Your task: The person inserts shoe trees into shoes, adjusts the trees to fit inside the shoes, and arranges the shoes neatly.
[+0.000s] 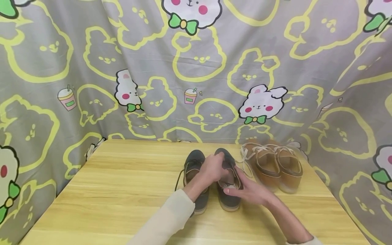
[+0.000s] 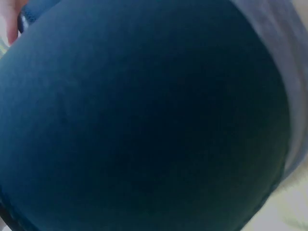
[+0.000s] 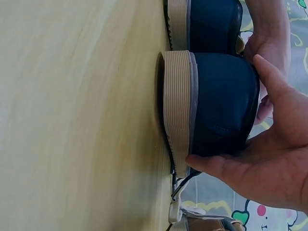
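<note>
Two dark blue lace-up shoes stand side by side on the wooden table, heels toward me. Over the lacing of the right-hand dark blue shoe [image 1: 230, 203], my left hand [image 1: 213, 168] bends its fingers at the tongue; the fingertips are partly hidden. My right hand [image 1: 252, 190] holds the same shoe from its right side, the thumb at the heel opening and the fingers along the outer side. Close to my left wrist is the other dark blue shoe [image 1: 194, 157], its lace hanging loose at the left. Its dark heel [image 2: 144, 115] fills most of the left wrist view.
A pair of brown shoes [image 1: 289, 170] with pale laces stands to the right of the dark pair. The wooden table [image 1: 122, 180] stretches out to the left. Behind it hangs a grey curtain [image 1: 202, 92] with cartoon animals.
</note>
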Motion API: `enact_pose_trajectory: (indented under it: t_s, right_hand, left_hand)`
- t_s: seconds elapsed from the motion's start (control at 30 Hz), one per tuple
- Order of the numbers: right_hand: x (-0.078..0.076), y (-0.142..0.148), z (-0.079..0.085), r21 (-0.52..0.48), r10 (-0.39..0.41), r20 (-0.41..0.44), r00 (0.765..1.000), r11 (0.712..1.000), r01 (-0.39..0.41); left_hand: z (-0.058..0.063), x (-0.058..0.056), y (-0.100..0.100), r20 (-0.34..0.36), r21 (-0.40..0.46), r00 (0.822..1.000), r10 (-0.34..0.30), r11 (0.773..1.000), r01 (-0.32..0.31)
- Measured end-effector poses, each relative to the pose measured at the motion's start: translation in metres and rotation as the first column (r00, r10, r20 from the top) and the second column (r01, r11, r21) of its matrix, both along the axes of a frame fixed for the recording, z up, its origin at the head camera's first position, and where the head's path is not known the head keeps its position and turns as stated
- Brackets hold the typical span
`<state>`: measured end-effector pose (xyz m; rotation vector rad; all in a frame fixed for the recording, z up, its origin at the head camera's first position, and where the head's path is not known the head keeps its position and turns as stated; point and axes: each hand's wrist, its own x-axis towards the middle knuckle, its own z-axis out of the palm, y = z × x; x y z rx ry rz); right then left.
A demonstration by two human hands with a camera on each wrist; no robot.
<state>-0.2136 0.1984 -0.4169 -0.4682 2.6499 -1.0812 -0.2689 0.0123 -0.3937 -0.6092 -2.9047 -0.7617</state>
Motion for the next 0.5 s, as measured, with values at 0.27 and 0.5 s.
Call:
enact_pose_trajectory:
  t_s: [0.27,0.5]
  right_hand:
    - [0.0017,-0.0008,-0.0004,0.012,-0.015,-0.004,1.000,1.000,0.015]
    - [0.0016,-0.0006,-0.0001,0.003,-0.023,0.005,1.000,1.000,0.023]
  left_hand:
    - [-0.0017,0.0007,0.0003,0.008,-0.010,1.000,0.001,1.000,-0.001]
    - [-0.0023,-0.0010,0.0033,-0.022,-0.033,1.000,0.003,0.999,-0.004]
